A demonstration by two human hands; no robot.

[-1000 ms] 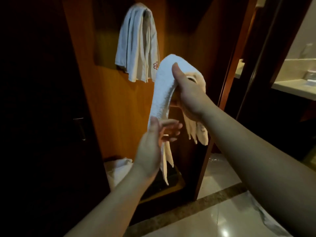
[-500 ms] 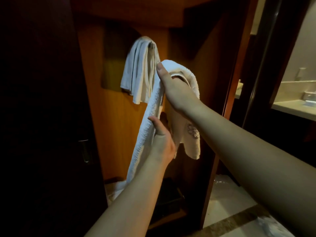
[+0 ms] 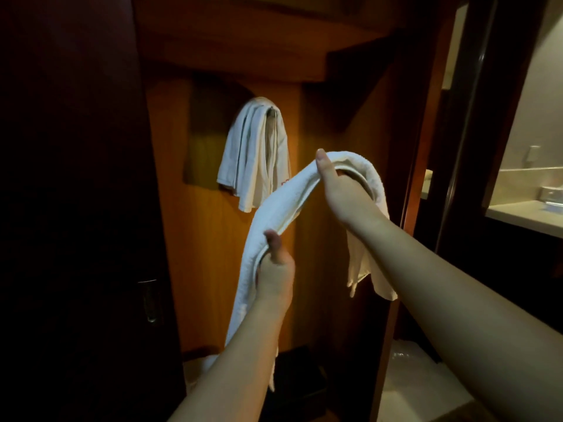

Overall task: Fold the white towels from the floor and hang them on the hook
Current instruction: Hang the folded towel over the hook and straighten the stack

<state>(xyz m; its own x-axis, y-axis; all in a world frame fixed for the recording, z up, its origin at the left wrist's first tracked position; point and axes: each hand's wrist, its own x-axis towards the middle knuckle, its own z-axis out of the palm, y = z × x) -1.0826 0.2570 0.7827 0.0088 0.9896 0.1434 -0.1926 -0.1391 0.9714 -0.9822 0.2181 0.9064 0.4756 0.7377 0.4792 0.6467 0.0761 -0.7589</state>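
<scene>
Right hand (image 3: 338,190) gripped the white towel (image 3: 274,214) at its raised fold; left hand (image 3: 275,272) had moved from open to clutching the lower length. Towel now doubled, below the hook (image 3: 271,110) holding the hung towel (image 3: 254,153); hanging likely next.

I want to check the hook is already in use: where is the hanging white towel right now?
In the head view, the folded white towel hangs on the metal hook on the orange wooden panel, upper centre-left, above the left hand.
</scene>
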